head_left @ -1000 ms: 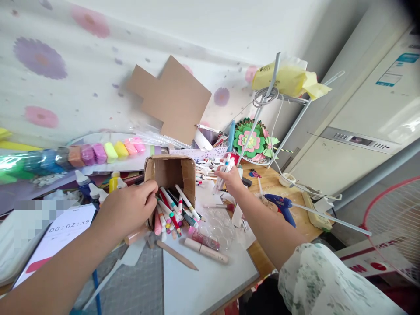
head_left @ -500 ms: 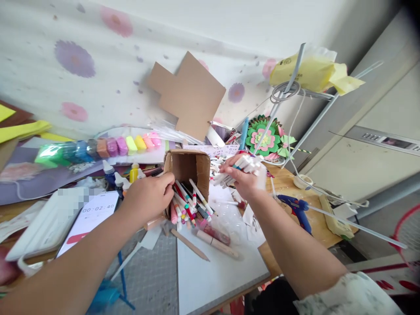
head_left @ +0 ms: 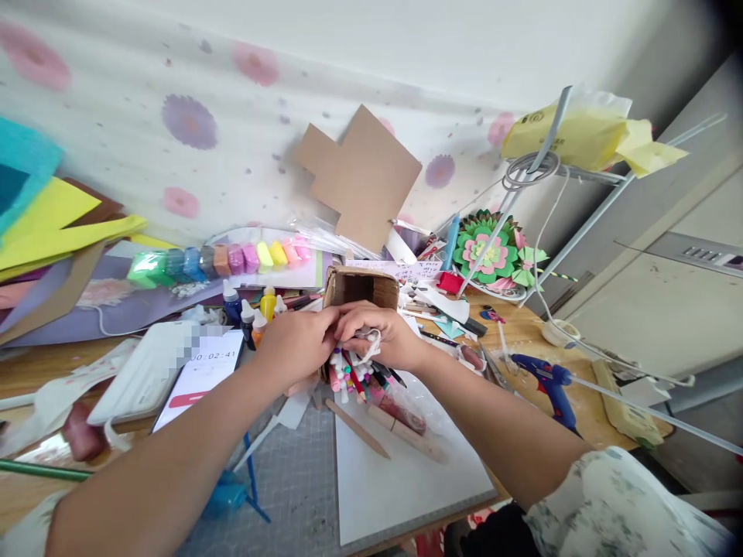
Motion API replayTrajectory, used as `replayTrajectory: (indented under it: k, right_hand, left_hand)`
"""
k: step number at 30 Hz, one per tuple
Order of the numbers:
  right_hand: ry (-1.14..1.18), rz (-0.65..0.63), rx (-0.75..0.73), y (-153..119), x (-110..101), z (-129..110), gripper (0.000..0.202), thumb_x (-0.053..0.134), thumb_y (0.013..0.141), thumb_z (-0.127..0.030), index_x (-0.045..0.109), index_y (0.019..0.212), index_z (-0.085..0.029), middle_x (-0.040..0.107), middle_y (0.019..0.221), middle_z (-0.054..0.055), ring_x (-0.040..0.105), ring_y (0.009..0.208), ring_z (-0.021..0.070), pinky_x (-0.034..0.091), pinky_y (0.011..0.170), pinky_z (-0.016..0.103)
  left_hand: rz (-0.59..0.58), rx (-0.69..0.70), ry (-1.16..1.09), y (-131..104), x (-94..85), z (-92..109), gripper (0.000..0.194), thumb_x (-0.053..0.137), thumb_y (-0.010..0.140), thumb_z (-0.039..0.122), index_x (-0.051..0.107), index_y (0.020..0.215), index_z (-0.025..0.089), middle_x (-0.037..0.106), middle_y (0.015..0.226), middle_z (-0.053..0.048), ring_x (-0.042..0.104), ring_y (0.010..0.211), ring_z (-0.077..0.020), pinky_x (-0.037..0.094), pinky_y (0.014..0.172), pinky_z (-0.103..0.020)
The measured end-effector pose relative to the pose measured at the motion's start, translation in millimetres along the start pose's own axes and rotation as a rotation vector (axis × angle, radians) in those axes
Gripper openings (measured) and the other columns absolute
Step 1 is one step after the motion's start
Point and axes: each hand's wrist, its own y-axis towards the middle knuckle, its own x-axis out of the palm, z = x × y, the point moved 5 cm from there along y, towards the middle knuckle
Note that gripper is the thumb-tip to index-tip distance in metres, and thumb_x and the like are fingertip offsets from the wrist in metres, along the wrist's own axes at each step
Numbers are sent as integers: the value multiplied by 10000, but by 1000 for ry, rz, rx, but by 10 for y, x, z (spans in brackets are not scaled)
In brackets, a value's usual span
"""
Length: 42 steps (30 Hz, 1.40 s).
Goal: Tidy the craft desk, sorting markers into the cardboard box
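Note:
An open cardboard box (head_left: 390, 289) lies on its side, its mouth facing me. Pens and markers (head_left: 348, 379) with coloured tips stick out of it in a bunch. At the mouth's left edge my left hand (head_left: 302, 339) is closed on the box, its fingertips partly hidden. My right hand (head_left: 386, 333) is curled just above the pens, fingers meeting those of the left. A white stringy, crumpled thing (head_left: 371, 346) shows in its palm; its kind is not clear. Below lie a wooden pointed stick (head_left: 358, 428) and a capped tube-like marker (head_left: 400, 433).
White paper (head_left: 406, 495) covers part of a grey cutting mat (head_left: 284, 480). A phone (head_left: 203, 371) showing a timer and small paint bottles (head_left: 232, 303) are left. A blue glue gun (head_left: 549, 383) lies right, near a metal rack (head_left: 557, 131). Scraps crowd the back.
My right hand has moved left and in to the box's mouth, beside the left hand. The bunch of white sticks it held is no longer seen in it. The view has swung a little left.

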Motion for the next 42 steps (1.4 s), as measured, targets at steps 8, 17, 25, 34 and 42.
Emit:
replayTrajectory:
  k: [8, 17, 25, 34, 42]
  right_hand:
    - [235, 22, 226, -294, -166, -482, 379, 429, 944, -440, 684, 806, -196, 717, 935, 79, 647, 969, 194, 469, 914, 391]
    - [-387, -653, 1004, -2025, -593, -1054, 346, 624, 748, -218, 679, 1067, -341, 683, 1032, 90, 646, 931, 193, 467, 808, 299]
    - [-644, -424, 843, -1621, -984, -734, 251, 493, 843, -205, 722, 928, -266, 704, 853, 55, 634, 766, 172, 446, 711, 268]
    - [-1091, -459, 955, -768, -1133, 1133, 504, 642, 726, -119, 589, 1227, -130, 601, 1230, 179, 579, 1109, 304, 468, 870, 338]
    - [-1034, -585, 1044, -908, -1192, 1544, 295, 683, 745, -224, 666, 1018, -114, 671, 1049, 155, 634, 981, 282, 509, 792, 350]
  left_hand:
    - [-4, 32, 49, -31, -30, 14, 237, 381, 854, 309, 603, 865, 228, 690, 724, -47, 660, 704, -256, 303, 505, -286]
    - [-31, 17, 59, -3, -8, -1, 233, 368, 839, 286, 596, 846, 240, 666, 686, -35, 632, 659, -254, 268, 510, -304]
    - [-120, 39, 94, 12, -39, -26, 287, 294, 888, 279, 577, 889, 231, 695, 801, -63, 636, 713, -266, 268, 553, -298]
    - [-178, -44, 80, 34, -89, -48, 294, 302, 876, 288, 589, 895, 229, 698, 796, -45, 630, 724, -245, 299, 570, -276]
    - [61, -148, 19, -23, -200, -194, 303, 329, 850, 348, 614, 836, 246, 684, 743, -8, 628, 730, -233, 357, 626, -297]
